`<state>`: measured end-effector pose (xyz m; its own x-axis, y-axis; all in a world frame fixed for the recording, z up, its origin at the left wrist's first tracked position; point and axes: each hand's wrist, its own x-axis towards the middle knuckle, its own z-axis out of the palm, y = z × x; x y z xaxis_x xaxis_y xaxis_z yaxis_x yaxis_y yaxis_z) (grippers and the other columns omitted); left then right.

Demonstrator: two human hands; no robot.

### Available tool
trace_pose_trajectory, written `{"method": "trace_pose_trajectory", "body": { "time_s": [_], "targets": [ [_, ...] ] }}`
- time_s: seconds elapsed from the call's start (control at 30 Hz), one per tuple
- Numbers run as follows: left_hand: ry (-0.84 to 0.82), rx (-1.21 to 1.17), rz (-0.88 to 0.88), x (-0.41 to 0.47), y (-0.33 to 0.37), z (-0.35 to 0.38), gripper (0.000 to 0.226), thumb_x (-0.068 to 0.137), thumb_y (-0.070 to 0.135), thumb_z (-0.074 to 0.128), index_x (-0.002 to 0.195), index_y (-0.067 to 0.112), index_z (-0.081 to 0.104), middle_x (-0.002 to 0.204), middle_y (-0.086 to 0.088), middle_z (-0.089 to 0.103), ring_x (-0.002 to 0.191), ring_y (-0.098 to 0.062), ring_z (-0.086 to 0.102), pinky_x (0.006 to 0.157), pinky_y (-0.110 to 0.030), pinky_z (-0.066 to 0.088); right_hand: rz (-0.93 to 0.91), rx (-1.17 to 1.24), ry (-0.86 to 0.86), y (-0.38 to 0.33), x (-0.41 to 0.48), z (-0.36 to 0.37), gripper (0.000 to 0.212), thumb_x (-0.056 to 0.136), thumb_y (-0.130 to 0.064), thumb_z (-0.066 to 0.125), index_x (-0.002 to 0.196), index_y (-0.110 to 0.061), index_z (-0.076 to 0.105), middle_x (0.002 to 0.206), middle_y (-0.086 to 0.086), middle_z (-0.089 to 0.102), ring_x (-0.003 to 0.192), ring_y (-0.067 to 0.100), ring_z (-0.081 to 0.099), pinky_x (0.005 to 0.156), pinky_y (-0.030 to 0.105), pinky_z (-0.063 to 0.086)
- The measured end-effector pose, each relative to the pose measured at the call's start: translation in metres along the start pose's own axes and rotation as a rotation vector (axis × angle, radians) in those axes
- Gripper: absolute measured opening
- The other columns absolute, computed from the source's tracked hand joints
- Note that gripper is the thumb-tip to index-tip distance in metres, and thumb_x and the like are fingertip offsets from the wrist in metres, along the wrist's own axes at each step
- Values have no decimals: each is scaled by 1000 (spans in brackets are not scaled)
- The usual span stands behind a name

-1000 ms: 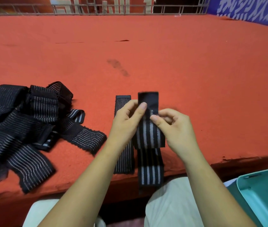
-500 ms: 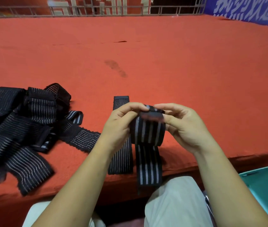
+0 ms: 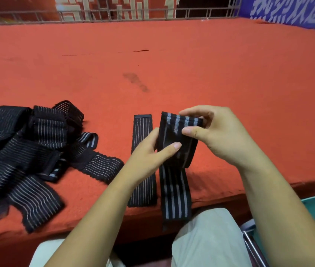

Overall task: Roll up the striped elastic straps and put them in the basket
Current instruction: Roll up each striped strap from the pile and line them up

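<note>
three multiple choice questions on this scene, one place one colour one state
1. Where is the strap pile? A) at the person's left B) at the person's right C) on a shelf
2. What colour is the table surface? A) green B) red C) white
3. What state is the held strap in? A) flat, untouched B) knotted C) partly rolled

Key: 1 A, it lies on the left side. 2 B, red cloth. 3 C, left hand and right hand grip its roll, tail hanging.
</note>
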<state>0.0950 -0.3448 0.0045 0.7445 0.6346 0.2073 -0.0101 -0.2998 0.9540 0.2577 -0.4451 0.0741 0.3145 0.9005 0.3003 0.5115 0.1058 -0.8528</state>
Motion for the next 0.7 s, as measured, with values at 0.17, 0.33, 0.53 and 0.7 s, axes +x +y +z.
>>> {"method": "trace_pose_trajectory", "body": {
  "time_s": [0.17,0.33,0.53,0.7],
  "targets": [
    [164,27,58,5,5,7,17,102,20,57,116,16,65,99,10,71,92,-4,66,82,-24,51,-139,-106,130,-3,7,6,35,76,3,74,98,-24,72,100,1,60,93,15,62,85,28,49],
    [204,-282,-19,5,16,8,41,90,34,67,116,2,63,103,-18,71,94,-23,68,85,-37,54,-147,101,217,10,0,19,38,77,9,68,93,-24,73,99,-4,57,95,16,64,85,25,50],
    [315,-348,-46,7,19,12,42,87,42,65,105,3,67,99,-18,72,93,-24,69,84,-43,54,-152,196,157,23,-8,35,37,76,2,70,96,-30,73,106,-3,60,107,18,64,96,34,51],
    [243,-442,-21,6,17,7,33,92,22,54,119,7,65,118,-20,70,111,-32,66,96,-44,50,30,544,122,24,-7,35,20,87,-14,72,106,-20,73,102,4,70,96,17,67,89,31,53]
  ]
}}
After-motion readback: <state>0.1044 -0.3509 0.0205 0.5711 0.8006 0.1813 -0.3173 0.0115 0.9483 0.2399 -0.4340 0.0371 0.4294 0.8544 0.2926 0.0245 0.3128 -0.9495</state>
